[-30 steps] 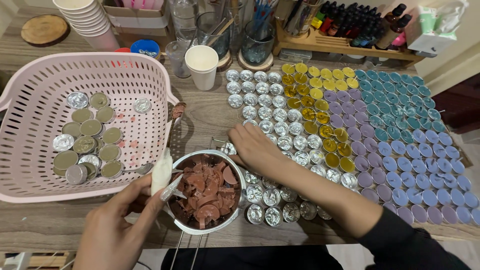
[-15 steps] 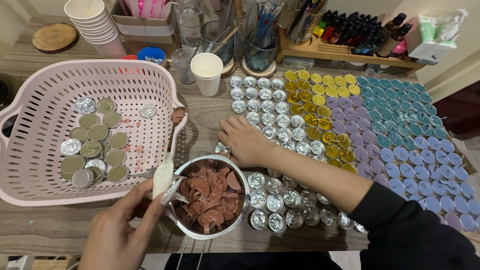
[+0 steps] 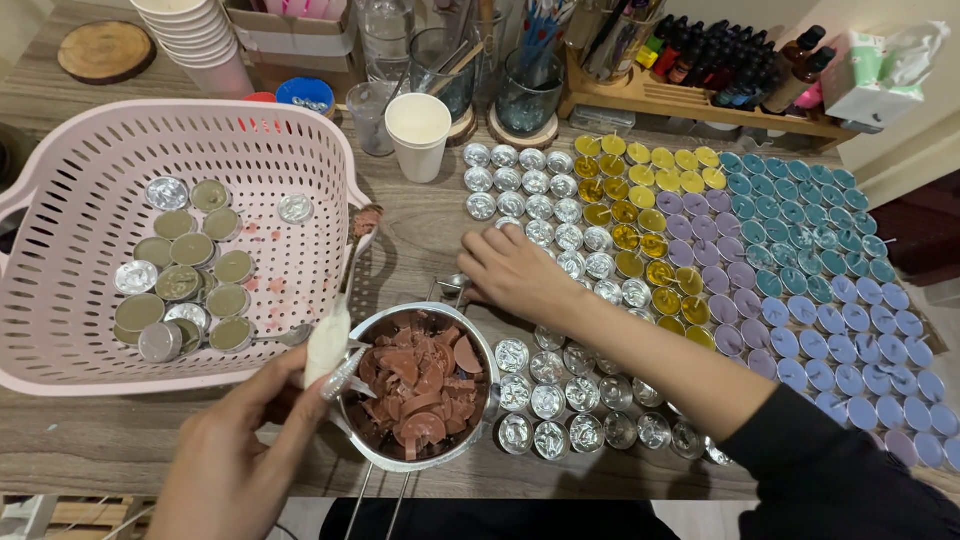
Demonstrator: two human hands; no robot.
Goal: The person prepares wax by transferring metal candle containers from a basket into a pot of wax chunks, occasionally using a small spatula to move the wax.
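Note:
My left hand [image 3: 235, 455] is at the bottom left and grips the white handle of a spoon [image 3: 328, 345]. The spoon's bowl [image 3: 366, 220], smeared with brown wax, lies against the pink basket's rim. Beside that hand stands a small metal pot [image 3: 420, 385] full of broken brown wax pieces. My right hand [image 3: 515, 272] reaches across the wooden table just beyond the pot. Its fingertips curl down among empty silver foil cups [image 3: 545, 395], the thumb beside one cup [image 3: 455, 283]. A grip on that cup is hidden.
The pink perforated basket [image 3: 80, 180] at left holds several olive-green tealights. Rows of silver, yellow, purple, teal and blue tealights [image 3: 760, 270] cover the right of the table. A white paper cup [image 3: 418, 130], jars, stacked cups and a bottle rack stand at the back.
My right hand has slid left and slightly away across the silver cups, ending just beyond the pot. My left hand has stayed at the pot with the spoon.

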